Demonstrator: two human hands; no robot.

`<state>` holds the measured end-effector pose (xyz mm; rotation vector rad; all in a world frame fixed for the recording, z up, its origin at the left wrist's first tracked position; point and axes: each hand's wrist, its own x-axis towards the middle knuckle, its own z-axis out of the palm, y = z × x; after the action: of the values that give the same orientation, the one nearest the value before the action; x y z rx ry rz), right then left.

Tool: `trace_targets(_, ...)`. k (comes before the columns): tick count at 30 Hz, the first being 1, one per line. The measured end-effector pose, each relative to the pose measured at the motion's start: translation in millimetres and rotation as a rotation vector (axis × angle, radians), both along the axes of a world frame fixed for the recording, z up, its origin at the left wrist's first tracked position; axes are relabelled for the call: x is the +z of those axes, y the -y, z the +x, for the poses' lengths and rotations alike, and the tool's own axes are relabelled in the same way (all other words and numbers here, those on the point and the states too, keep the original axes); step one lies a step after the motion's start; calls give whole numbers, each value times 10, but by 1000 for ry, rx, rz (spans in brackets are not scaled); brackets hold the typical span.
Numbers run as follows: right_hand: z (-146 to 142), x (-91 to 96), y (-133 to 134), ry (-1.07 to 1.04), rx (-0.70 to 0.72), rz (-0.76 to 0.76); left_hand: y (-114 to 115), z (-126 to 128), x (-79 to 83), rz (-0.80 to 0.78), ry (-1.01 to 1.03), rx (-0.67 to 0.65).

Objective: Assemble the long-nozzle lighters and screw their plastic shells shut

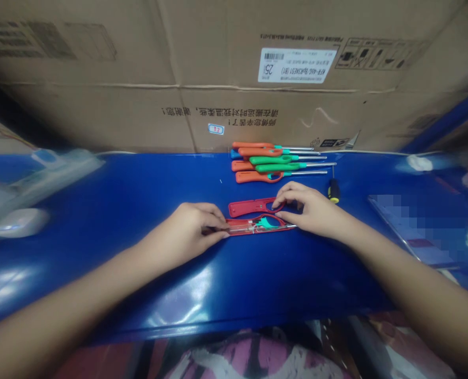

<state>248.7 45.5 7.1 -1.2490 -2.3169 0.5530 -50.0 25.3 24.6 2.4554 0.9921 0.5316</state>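
An opened red gas lighter lies on the blue table in two pieces. Its lower shell half (239, 232) holds a clear tank, a teal trigger (268, 223) and a thin wire. My left hand (196, 226) pinches the left end of this half between thumb and fingers. Just beyond lies the matching red shell half (245, 207), flat, with a finger loop at its right end. At that loop are the curled fingers of my right hand (307, 208), with the thumb close below, near the metal tube (291, 226) of the lower half.
Several orange and green lighters (271, 167) are piled at the back against a cardboard box (226, 63). A black and yellow screwdriver (334, 190) stands right of them. A flat panel (411, 231) lies at right, a white rounded object (22, 222) at left.
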Motion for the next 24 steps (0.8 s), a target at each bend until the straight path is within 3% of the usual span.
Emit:
trace_targets(5, -5, -8, -11, 50, 23, 101, 7, -13, -10, 6, -6, 1)
trace_targets(8, -43, 38, 14, -20, -57, 129, 28, -13, 27, 82, 42, 32)
trace_targets(10, -86, 88, 49, -148, -153, 52, 38, -7, 56, 208, 79, 53)
trace_targets(13, -159, 165, 113, -396, -217, -256, 39, 4, 72, 389, 76, 44)
trace_targets(17, -230, 198, 169, -547, -151, -580, 30, 15, 28, 401, 42, -40)
trace_targets(21, -239, 150, 170, -515, -104, -639, 23, 15, -13, 340, 38, -57)
trace_targets(24, -213, 137, 164, -404, -41, -500, 22, 14, -24, 327, 36, -59)
